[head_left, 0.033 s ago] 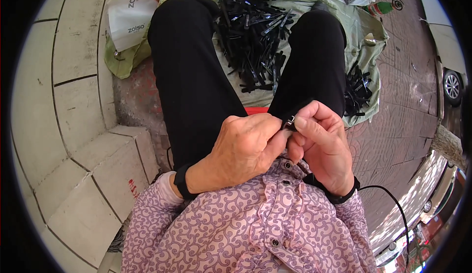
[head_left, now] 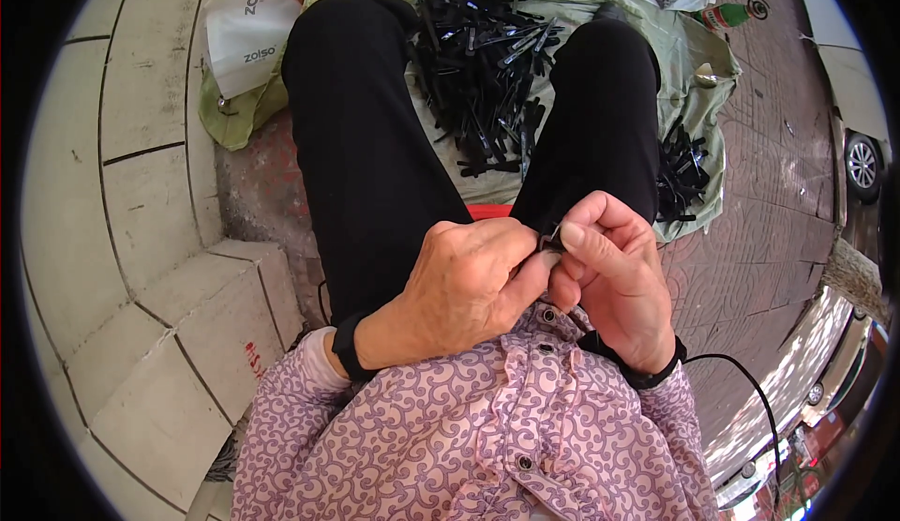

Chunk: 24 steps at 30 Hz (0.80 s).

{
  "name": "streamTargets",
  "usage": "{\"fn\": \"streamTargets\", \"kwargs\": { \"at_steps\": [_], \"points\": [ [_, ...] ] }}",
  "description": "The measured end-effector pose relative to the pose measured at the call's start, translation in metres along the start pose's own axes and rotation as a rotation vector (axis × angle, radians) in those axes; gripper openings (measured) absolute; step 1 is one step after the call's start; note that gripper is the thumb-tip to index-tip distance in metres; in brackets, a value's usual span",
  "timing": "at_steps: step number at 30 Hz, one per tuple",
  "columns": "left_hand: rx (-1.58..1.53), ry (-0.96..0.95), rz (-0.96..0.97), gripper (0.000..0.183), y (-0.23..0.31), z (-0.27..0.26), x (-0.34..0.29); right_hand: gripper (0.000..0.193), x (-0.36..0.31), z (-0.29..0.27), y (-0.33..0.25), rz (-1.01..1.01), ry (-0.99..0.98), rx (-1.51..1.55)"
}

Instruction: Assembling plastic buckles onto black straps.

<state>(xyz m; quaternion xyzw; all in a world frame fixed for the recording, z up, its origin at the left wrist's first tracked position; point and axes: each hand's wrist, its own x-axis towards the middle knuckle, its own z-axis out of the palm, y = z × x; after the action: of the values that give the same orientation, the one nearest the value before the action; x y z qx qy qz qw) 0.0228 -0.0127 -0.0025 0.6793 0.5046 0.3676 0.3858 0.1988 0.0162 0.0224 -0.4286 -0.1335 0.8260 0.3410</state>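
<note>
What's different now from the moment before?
Only the small dark piece visibly changed: its shiny metal shows at a slightly different angle between the left hand and right hand. Neither let go; the black heap stayed put.

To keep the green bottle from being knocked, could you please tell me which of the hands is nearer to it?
Right. The right hand is below and left of the green bottle in the picture; the left hand is farther off to the left.
</note>
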Motion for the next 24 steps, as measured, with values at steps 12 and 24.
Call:
{"fn": "streamTargets", "kwargs": {
  "at_steps": [12, 24],
  "points": [
    [-0.139, 0.029, 0.112, 0.017, -0.0014, 0.0001, -0.0024, 0.014, 0.0038, -0.0032, -0.0036, 0.064, -0.158, -0.003],
    [-0.150, -0.014, 0.171, 0.012, 0.0047, -0.0046, -0.0051, 0.012, -0.0007, 0.0013, -0.0070, 0.080, -0.171, -0.065]
  ]
}}
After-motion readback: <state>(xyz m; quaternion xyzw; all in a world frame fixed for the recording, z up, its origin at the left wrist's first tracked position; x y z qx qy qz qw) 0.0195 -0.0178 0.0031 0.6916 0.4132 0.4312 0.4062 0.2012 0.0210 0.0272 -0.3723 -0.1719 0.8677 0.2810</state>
